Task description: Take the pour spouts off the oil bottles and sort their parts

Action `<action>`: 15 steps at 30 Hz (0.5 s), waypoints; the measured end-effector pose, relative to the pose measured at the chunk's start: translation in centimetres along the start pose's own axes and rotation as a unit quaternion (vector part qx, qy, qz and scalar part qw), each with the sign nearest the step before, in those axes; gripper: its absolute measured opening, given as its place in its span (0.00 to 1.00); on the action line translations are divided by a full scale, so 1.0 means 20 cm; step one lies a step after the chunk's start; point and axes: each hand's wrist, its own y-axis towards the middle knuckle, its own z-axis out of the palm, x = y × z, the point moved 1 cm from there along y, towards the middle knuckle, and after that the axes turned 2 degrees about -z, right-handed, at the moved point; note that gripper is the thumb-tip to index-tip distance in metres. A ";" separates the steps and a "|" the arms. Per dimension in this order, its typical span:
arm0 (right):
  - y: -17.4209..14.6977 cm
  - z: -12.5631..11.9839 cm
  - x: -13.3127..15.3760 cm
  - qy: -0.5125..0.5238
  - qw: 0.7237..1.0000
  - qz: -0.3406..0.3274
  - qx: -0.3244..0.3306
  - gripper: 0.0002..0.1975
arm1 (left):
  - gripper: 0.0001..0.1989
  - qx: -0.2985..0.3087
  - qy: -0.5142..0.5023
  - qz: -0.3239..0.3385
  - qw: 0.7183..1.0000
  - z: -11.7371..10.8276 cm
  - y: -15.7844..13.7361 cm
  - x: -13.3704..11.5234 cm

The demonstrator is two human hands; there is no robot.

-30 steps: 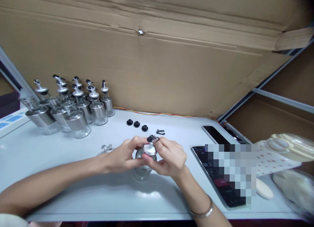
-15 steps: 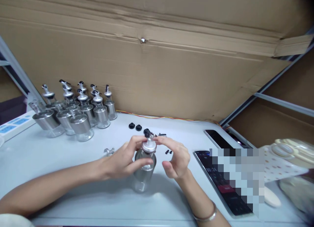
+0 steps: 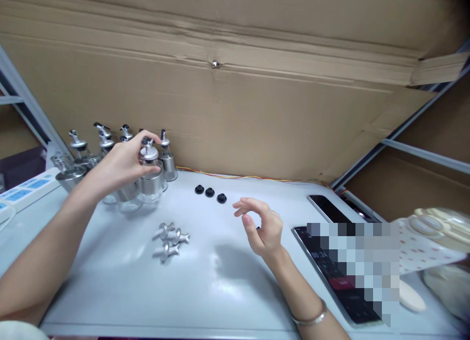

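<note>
My left hand is at the front of the bottle group, its thumb across the neck of a glass oil bottle with a steel band and a silver pourer top. That bottle stands upright beside the others. My right hand hovers over the table with loosely curved fingers and the thumb apart, holding nothing. Silver pourer spouts lie in a small cluster on the table. Black round stoppers sit in a row near the back. Small black parts by my right hand are mostly hidden.
More bottles with pourers stand at the back left, beside a white power strip. Two phones lie at the right, near a dotted plastic bag. Cardboard walls the back, with thin wires along its foot.
My left hand has carried the oil bottle from the front middle to the group at the back left. My right hand has come off the bottle's top and stays near its place.
</note>
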 end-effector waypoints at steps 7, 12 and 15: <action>0.00 0.00 0.00 -0.005 1.000 -0.002 0.006 0.13 | 0.23 0.139 0.098 0.019 0.985 0.01 0.06 0.10; 0.00 0.00 0.00 -0.008 1.000 -0.001 0.004 0.13 | 0.25 0.126 0.128 0.022 0.983 0.03 0.11 0.18; 0.00 0.00 -0.01 -0.015 1.000 -0.002 0.005 0.12 | 0.26 0.129 0.131 -0.002 0.983 0.02 0.12 0.20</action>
